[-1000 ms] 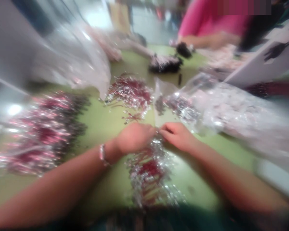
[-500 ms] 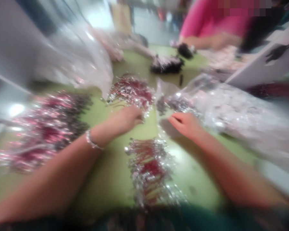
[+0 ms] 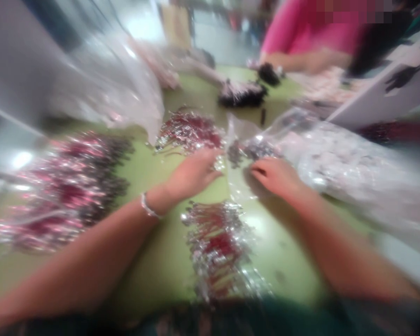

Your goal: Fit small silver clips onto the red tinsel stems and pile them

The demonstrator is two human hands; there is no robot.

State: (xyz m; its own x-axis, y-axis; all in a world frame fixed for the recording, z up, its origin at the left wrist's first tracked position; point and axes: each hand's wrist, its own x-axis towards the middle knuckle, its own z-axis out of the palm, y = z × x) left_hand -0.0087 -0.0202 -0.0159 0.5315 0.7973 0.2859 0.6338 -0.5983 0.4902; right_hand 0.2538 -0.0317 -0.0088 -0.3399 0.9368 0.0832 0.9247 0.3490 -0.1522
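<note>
Pile of red-silver pcs (image 3: pixel 189 127) has its near edge at my L hand (image 3: pixel 194 175), thumb apart; can't tell if it's gripping. R hand (image 3: pixel 276 175), curled by clear plastic (image 3: pixel 240 184), hold unclear. Bare tabletop (image 3: pixel 292 275) beside nearer bunch (image 3: pixel 220 247).

soft focus overall, radial smear toward edges, bright glare patch on smooth pale-green tabletop (image 3: pixel 266 228), dark shadow under bare right hand (image 3: pixel 276 175), white glints on thin red strands with silvery ends (image 3: pixel 220 245), background out of focus, bottom edge dim
</note>
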